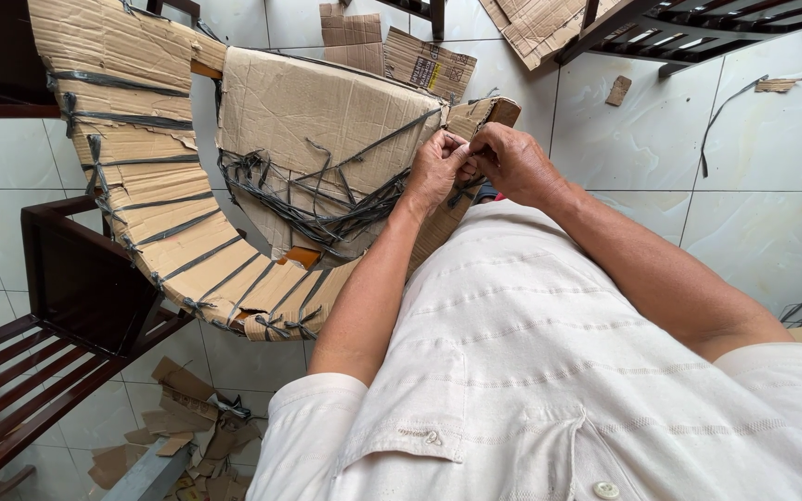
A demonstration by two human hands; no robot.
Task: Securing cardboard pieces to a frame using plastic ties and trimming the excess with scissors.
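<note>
Clearly, the cardboard-wrapped chair (271,176) is propped on its side before the white shirt (531,371) so that its bound edge is brought within easy reach. At the end of the chair nearest the shirt, a dark plastic strap (461,190) is pinched by the left hand (433,172) — fingers closed on it — while the right hand (512,162) is clenched on the same strap just beside it. Beyond the chair, cardboard scraps (392,46) are scattered on the tiled floor (754,213).
</note>
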